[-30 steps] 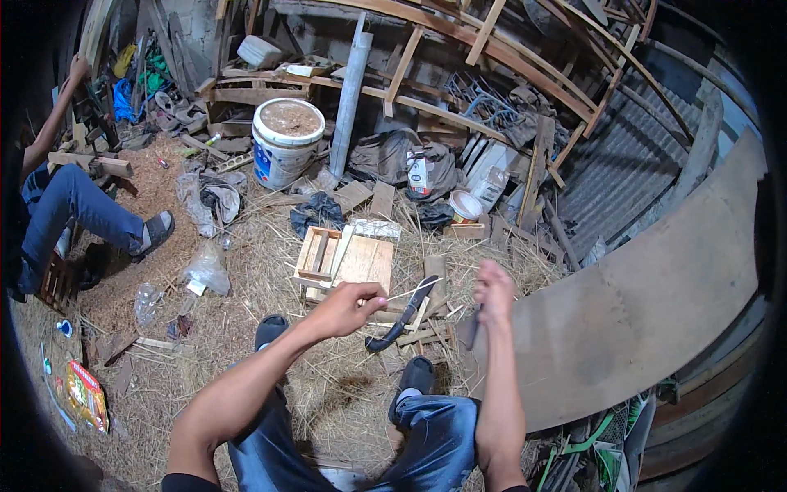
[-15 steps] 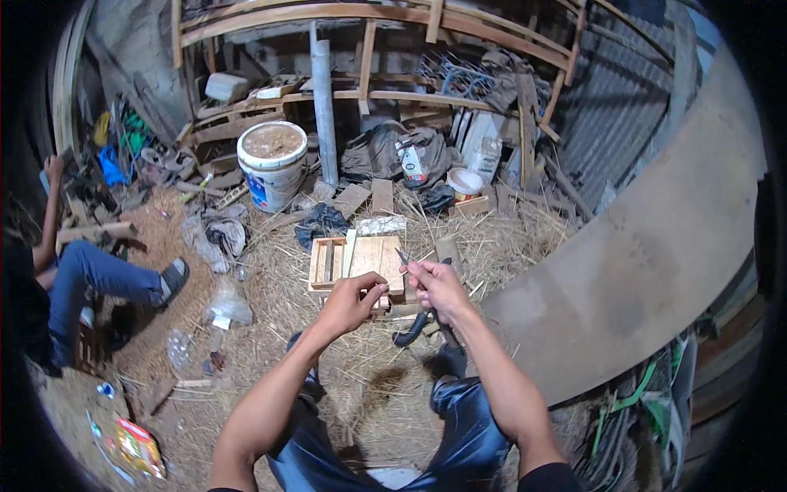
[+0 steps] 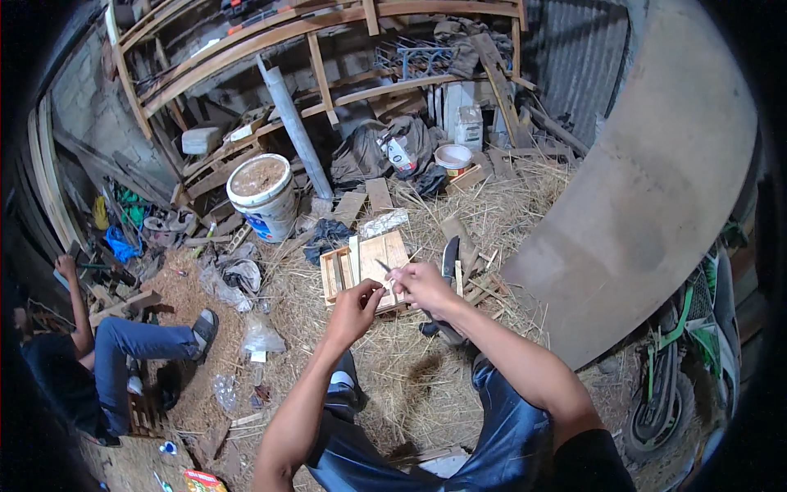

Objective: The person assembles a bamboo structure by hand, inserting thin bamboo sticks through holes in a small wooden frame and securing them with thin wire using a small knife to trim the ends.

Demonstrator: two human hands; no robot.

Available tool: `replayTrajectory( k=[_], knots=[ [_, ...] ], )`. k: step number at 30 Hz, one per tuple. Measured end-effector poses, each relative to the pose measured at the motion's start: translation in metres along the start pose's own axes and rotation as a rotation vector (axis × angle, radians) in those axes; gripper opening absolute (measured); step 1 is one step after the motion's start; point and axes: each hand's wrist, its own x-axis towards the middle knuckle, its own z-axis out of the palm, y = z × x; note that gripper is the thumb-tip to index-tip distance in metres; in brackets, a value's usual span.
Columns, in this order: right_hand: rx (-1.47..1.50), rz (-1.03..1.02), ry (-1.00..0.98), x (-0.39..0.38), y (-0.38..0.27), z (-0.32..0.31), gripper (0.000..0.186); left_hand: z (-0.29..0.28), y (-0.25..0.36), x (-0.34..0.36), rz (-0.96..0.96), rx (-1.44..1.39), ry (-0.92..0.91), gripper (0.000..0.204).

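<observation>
My left hand (image 3: 358, 307) is pinched on what looks like a thin, pale wooden sliver, just in front of a small wooden board (image 3: 379, 252). Close beside it on the right, my right hand (image 3: 418, 287) grips a slim knife (image 3: 382, 266), its point toward the upper left. A slatted wooden piece (image 3: 334, 275) lies left of the board. Behind my right hand a larger dark blade (image 3: 448, 258) with a black curved handle rests among scraps of wood, partly hidden by the hand and arm.
Another person (image 3: 123, 344) sits at left, arm raised. A white bucket (image 3: 266, 213), timber frame (image 3: 344, 98) and bags stand behind straw and wood scraps. A large curved sheet (image 3: 623, 189) runs along the right, above a green motorbike (image 3: 680, 361).
My right hand has come inward and left to meet my left hand over the board. The view has turned, so the surroundings shift and the motorbike shows more.
</observation>
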Motion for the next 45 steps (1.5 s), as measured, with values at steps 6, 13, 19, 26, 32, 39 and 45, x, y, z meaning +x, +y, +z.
replayTrajectory(
  k=[6, 13, 19, 26, 32, 39, 45],
  knots=[
    [-0.032, 0.011, -0.021, 0.007, -0.009, -0.017, 0.027, -0.003, 0.009, 0.001, -0.009, -0.027, 0.023, 0.018],
    [0.043, -0.018, -0.010, -0.002, -0.002, 0.006, 0.022, 0.009, 0.000, 0.002, 0.182, 0.023, 0.173, 0.010],
    [0.211, -0.050, 0.170, 0.006, -0.027, -0.052, 0.025, 0.000, 0.009, -0.006, 0.143, 0.010, 0.199, 0.009],
    [0.133, -0.077, -0.059, -0.015, -0.015, 0.001, 0.025, 0.007, 0.008, 0.003, 0.111, -0.154, 0.238, 0.015],
    [0.125, -0.164, 0.041, 0.001, -0.022, -0.025, 0.026, -0.004, 0.004, -0.001, 0.089, -0.172, 0.122, 0.017],
    [0.068, -0.084, -0.131, -0.012, -0.013, 0.008, 0.020, -0.002, 0.003, -0.001, 0.148, -0.225, 0.174, 0.014],
    [0.018, -0.121, 0.070, 0.005, -0.027, -0.040, 0.023, -0.017, 0.005, -0.011, 0.086, -0.230, 0.117, 0.016]
  ],
)
